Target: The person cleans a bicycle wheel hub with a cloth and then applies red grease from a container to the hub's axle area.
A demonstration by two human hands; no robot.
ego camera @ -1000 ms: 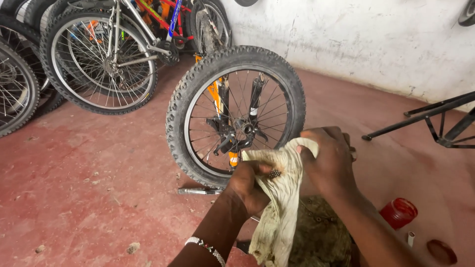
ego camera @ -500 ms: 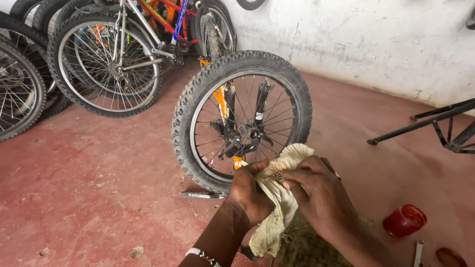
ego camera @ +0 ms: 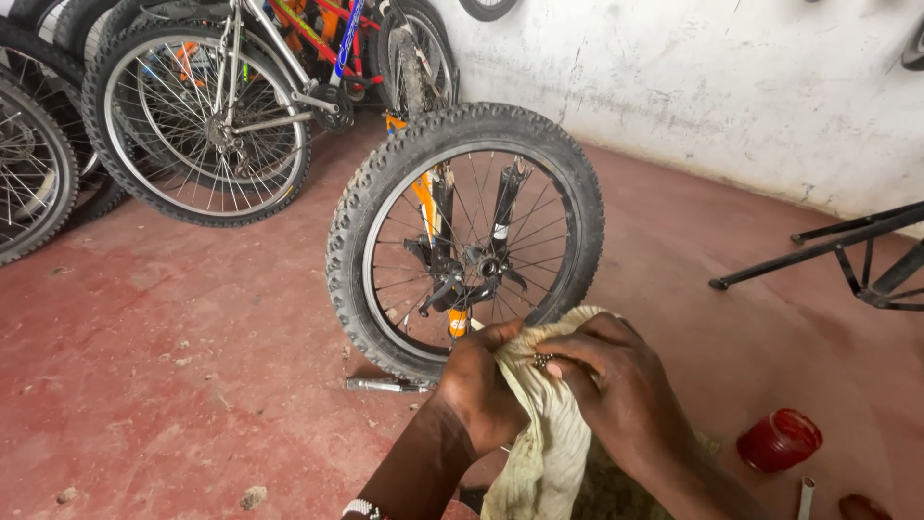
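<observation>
Two hands meet at the near centre of the view, both bunched into a dirty pale rag (ego camera: 539, 443). Left hand (ego camera: 486, 390) is curled shut around a fold of the cloth, knuckles up. Right hand (ego camera: 616, 395) closes over the top of it, fingertips pinching a small dark metal part (ego camera: 542, 362), ridged or beaded by the look of it, right against the fabric. What exactly that part is, I cannot tell; it is too small.

Just beyond the hands stands a knobby-tyred bicycle wheel (ego camera: 462, 236), upright in an orange-and-black fork, hub facing us. A short metal tool (ego camera: 385, 385) lies on the red floor (ego camera: 173, 366) near the base of the tyre. Off to the near right sits a red cap or small tub (ego camera: 778, 439), with a thin metal tube (ego camera: 805, 496) beside it. More bicycles (ego camera: 221, 106) lean at the far left, and a black stand (ego camera: 847, 255) angles in along the right, below the white wall (ego camera: 693, 87).

For a wipe like this, my judgement: keep the little part trapped between cloth and fingertips, roll it so every ridge meets clean fabric, and hold it low over the rag so it cannot drop and skitter away.
</observation>
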